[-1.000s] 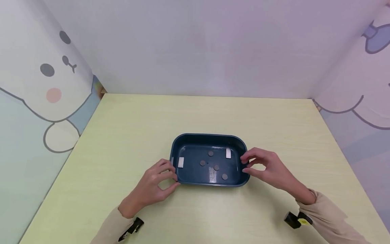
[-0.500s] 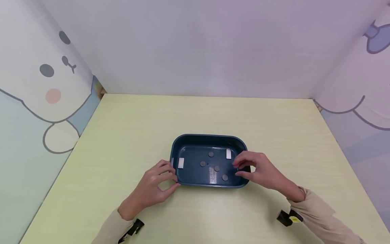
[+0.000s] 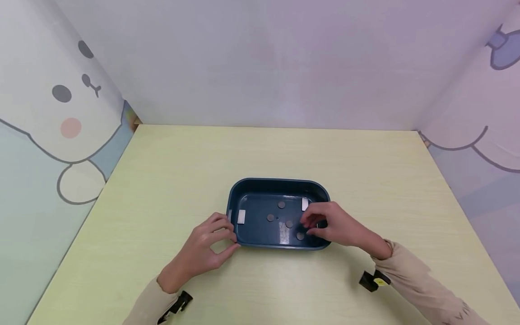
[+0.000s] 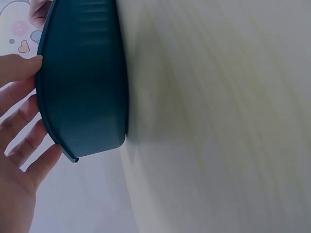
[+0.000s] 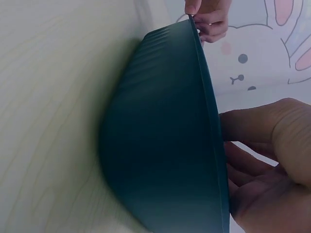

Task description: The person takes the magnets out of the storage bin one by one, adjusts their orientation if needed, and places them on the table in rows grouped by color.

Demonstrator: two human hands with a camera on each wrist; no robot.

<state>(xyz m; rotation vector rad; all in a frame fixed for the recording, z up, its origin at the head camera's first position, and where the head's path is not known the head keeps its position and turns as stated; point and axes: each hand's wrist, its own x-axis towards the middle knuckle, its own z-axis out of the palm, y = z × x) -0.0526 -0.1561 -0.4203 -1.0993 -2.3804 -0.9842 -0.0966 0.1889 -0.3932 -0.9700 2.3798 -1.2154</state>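
A dark blue-green plastic basin [image 3: 260,246] stands on the table. On its floor lie several small grey-brown round discs [image 3: 281,205] and two white rectangular pieces, one at the left [image 3: 241,216] and one at the upper right [image 3: 304,204]. My left hand [image 3: 205,246] holds the basin's left rim; in the left wrist view its thumb and fingers [image 4: 44,162] are spread along the edge. My right hand [image 3: 331,223] reaches over the right rim, fingers bent and thumb apart, above the disc nearest the front right corner. Nothing shows between its fingers. The right wrist view hides its fingertips behind the basin wall.
The pale wooden table [image 3: 195,162] is bounded by a plain back wall [image 3: 260,63] and side walls with cartoon animals. A black camera sits on each wrist, left [image 3: 178,302] and right [image 3: 373,280].
My right hand has moved left from the basin's right rim to over its inside, near the front right disc. My left hand and the basin have stayed in place.
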